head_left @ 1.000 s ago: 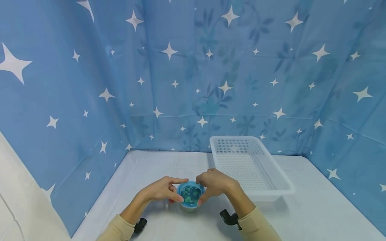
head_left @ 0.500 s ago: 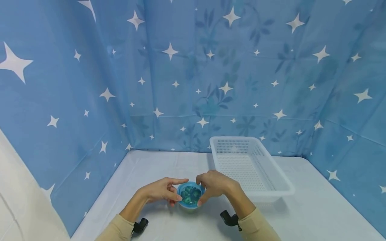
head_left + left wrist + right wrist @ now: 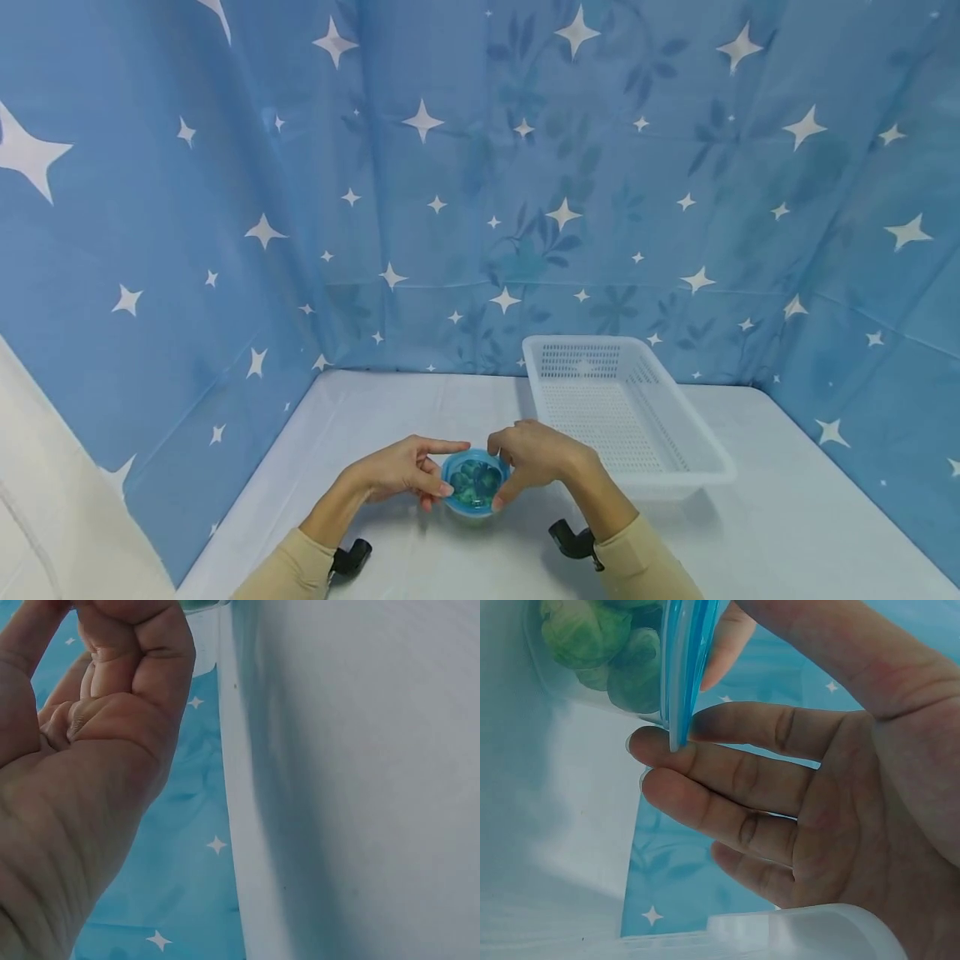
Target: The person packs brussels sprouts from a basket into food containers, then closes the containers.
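A small round see-through food container [image 3: 476, 500] with a blue lid [image 3: 679, 675] stands on the table. Green Brussels sprouts [image 3: 585, 634] show through its wall in the right wrist view. From the left, my left hand [image 3: 401, 471] holds the lid's edge, index finger stretched along the far side and thumb at the near side. My right hand [image 3: 536, 454] grips the right side of the lid, thumb near, bent fingers at the far rim. In the left wrist view, the left hand's [image 3: 112, 750] lower fingers are curled; the container is mostly out of frame there.
Behind my right hand stands a white perforated plastic basket [image 3: 716, 467]. A white cloth covers the table [image 3: 390, 408]. Blue star-patterned curtains [image 3: 465, 167] close off the back and sides.
The head view shifts slightly. Both hands stay around the lid, and the container keeps its place.
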`<state>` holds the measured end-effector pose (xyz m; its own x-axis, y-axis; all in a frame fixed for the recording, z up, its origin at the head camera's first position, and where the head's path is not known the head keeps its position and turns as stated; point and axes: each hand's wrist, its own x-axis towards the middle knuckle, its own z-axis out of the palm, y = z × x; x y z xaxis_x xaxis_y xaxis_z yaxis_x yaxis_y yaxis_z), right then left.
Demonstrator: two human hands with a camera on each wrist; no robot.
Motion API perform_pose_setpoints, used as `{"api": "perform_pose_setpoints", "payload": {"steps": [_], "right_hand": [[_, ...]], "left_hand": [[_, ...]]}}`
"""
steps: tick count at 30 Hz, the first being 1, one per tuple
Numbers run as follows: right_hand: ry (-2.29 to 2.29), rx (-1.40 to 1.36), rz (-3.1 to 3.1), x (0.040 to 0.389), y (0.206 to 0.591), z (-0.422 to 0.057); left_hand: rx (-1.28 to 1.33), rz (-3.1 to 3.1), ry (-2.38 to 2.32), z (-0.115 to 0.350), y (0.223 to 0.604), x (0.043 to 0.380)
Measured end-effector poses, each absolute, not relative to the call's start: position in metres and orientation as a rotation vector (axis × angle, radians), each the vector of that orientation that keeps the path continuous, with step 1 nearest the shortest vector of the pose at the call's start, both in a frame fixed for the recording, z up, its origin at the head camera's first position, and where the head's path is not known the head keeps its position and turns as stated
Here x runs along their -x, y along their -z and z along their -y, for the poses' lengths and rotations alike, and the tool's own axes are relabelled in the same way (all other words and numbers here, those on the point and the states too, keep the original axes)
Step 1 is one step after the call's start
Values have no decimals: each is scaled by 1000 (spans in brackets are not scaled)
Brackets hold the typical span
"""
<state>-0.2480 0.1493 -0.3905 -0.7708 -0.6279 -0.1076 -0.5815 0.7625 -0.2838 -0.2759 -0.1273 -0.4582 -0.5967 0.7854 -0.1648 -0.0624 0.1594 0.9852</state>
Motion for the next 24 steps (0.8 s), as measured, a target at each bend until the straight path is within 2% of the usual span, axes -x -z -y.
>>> {"api": "perform_pose_setpoints", "payload": {"steps": [24], "right_hand": [[351, 982, -2734, 254, 391, -157]], "left_hand": [[-713, -1702, -1508, 128, 461, 280]]}}
